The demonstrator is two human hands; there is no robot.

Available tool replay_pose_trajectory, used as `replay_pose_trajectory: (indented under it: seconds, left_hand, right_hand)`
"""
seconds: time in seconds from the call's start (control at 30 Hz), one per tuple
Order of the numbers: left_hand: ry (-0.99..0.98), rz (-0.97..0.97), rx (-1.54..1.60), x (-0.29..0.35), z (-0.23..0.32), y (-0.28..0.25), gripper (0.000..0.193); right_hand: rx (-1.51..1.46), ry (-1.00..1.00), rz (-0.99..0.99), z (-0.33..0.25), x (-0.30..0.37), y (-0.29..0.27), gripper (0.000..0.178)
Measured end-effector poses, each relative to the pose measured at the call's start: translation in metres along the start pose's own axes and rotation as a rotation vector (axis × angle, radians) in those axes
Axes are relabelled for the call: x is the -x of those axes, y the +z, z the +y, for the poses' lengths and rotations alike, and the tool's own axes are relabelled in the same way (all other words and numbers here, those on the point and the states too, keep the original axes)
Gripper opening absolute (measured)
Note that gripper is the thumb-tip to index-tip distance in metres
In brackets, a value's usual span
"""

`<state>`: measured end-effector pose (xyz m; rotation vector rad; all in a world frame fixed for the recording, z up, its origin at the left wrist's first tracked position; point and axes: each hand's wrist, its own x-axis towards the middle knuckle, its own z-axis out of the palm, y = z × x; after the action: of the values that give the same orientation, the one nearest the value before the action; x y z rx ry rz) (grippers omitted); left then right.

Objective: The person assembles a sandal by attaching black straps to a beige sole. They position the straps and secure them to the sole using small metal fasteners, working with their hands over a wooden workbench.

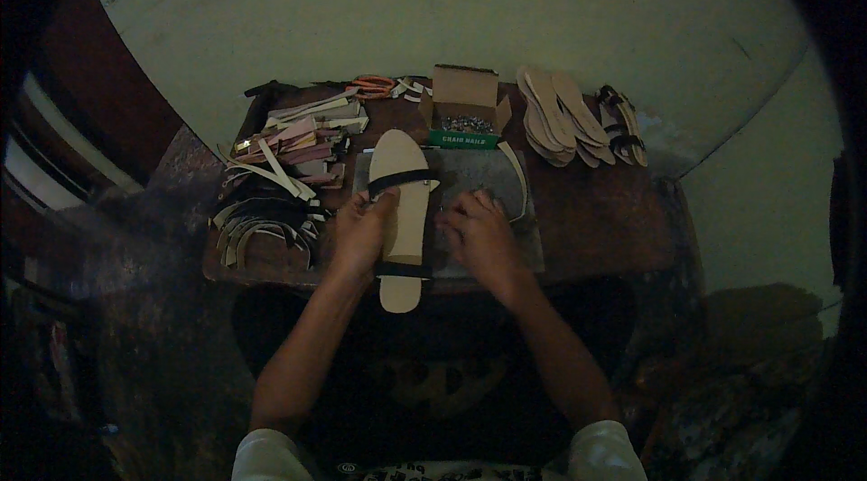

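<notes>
A pale sandal sole (pixel 408 224) with two dark straps across it stands over the front edge of a low table. My left hand (pixel 361 226) grips its left side, thumb on top, just below the upper dark strap (pixel 402 179). The lower dark strap (pixel 404 270) crosses near the narrow end. To the right of the sole, my right hand (pixel 480 233) hovers over a grey slab (pixel 533 242) with its fingers curled together. Whatever its fingertips pinch, if anything, is too small to see. A loose pale strap (pixel 520 183) curves beside that hand.
Behind the slab, an open green nail box (pixel 462 140) holds small metal pieces. Piled strips (pixel 298 151) and dark straps (pixel 262 228) cover the table's left. Orange-handled scissors (pixel 372 85) lie at the back. Stacked pale soles (pixel 551 115) and a finished-looking sandal (pixel 623 126) sit at the right.
</notes>
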<state>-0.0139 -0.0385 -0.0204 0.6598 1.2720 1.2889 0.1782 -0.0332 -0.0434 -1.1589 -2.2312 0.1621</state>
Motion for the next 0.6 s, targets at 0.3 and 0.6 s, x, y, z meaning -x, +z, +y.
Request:
replay_pose_trajectory:
  seconds: [0.3,0.6]
  left_hand:
    - [-0.073,-0.128,-0.115,0.008,0.007,0.004,0.030]
    - [0.056,-0.389,-0.362,0.006,-0.011,0.003,0.019]
  right_hand:
    - [-0.343,0.293,0.155,0.009,0.001,-0.001,0.013]
    - [-0.426,0.384,0.362,0.010,-0.005,-0.060,0.006]
